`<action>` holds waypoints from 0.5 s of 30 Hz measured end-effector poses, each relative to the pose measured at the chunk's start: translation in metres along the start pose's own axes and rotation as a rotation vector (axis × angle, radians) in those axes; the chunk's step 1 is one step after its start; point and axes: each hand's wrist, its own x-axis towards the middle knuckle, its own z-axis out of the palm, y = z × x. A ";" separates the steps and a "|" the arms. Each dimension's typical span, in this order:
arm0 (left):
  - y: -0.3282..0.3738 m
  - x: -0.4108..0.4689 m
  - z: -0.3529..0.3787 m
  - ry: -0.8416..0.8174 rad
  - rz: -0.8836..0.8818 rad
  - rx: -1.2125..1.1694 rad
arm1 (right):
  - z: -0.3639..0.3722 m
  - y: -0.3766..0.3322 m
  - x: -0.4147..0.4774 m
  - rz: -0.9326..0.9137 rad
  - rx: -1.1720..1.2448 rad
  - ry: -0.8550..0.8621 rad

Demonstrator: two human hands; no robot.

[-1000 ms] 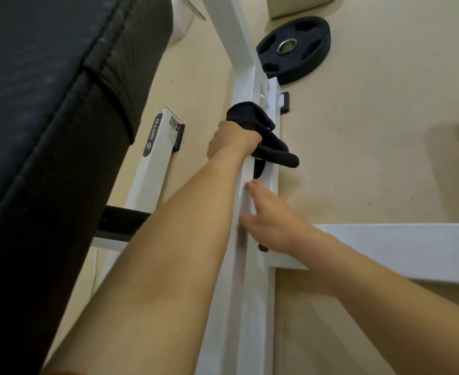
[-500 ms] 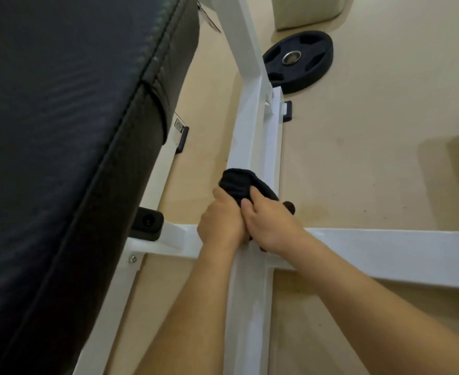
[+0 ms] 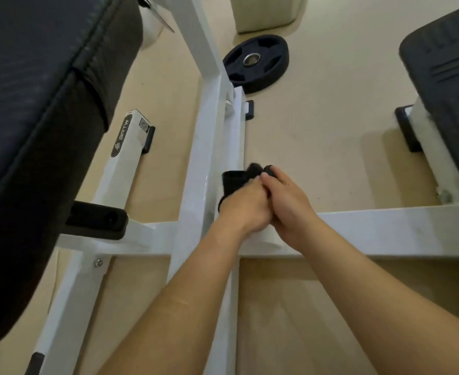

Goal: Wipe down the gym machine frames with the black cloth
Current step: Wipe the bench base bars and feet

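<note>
A pale beige floor [image 3: 331, 131] is seen across the whole view. The 9 o'clock side is filled by a large black padded vinyl cushion [image 3: 33, 104], which is stitched along its edge. A white painted steel machine frame [image 3: 212, 131] is laid out beneath it: one long beam is run from 6 o'clock up to 12 o'clock, and it is crossed just below the centre by a flat beam that is carried out to 3 o'clock. A second black padded cushion [image 3: 452, 63] is cut off by the edge at 2 o'clock. A round black rubber weight plate [image 3: 255, 63] with a metal-ringed hole is laid flat on the floor at 12 o'clock, just beside the frame, and a cream box-shaped block [image 3: 266, 12] is set beyond it.

Two bare forearms are stretched in from 6 o'clock. The left hand [image 3: 243, 207] and the right hand [image 3: 287, 204] are brought together at the centre, knuckles touching, just above the crossing of the beams. The fingers of both hands are curled round a bunched black cloth [image 3: 233, 180], which is held over the frame's low rail. Whether the rail is touched by it cannot be told.
</note>
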 end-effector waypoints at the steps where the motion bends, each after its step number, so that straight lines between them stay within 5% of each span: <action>1: 0.013 -0.004 0.011 -0.052 0.029 0.079 | -0.009 -0.001 -0.004 -0.018 -0.090 0.080; 6: 0.059 -0.040 0.100 -0.154 0.035 0.184 | -0.082 0.017 -0.044 -0.253 -1.223 0.314; 9: 0.080 -0.042 0.126 -0.083 0.226 0.050 | -0.112 0.018 -0.055 -0.334 -1.405 0.479; 12: 0.109 -0.029 0.129 -0.075 0.451 0.093 | -0.138 0.008 -0.062 -0.309 -1.312 0.773; 15: 0.101 -0.020 0.123 -0.042 0.451 0.179 | -0.147 0.015 -0.069 -0.255 -1.442 0.650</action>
